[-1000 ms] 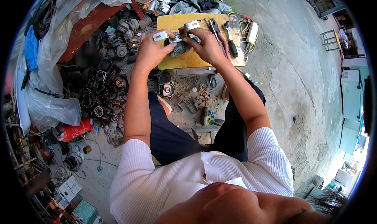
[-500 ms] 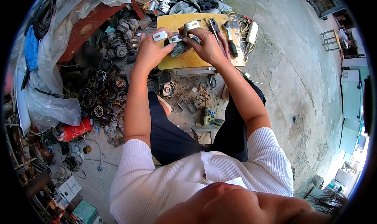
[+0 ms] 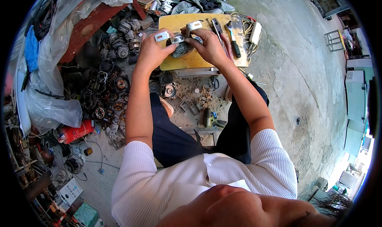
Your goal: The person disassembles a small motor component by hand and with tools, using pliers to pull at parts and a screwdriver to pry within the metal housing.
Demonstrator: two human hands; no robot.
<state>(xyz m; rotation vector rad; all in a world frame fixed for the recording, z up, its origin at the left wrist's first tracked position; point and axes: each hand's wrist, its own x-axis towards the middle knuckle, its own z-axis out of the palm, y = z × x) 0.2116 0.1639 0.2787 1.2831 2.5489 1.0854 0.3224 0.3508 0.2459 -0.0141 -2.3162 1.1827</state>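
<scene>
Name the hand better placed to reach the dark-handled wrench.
Right hand, probably: it is closer to the wrench on the yellow table; the left hand is farther off. Both hold a metal part.

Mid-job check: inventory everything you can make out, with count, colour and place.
Board: one, yellow, ahead
Metal part: one, grey, over the board
Slotted tabs: two, silver, near metal part
Pliers: one, dark with reddish handles, board's right half
Ratchet: one, dark handle, right of pliers
Power strip: one, white, right of board
Drill-like tool: one, dark, floor between legs
Motor parts: uncountable, grey and copper, floor left
Cylinder: one, red, left
Plastic sheeting: uncountable, clear, upper left
Cabinets: several, pale green, right
Left hand: one, bare, on metal part
Right hand: one, bare, on metal part
</scene>
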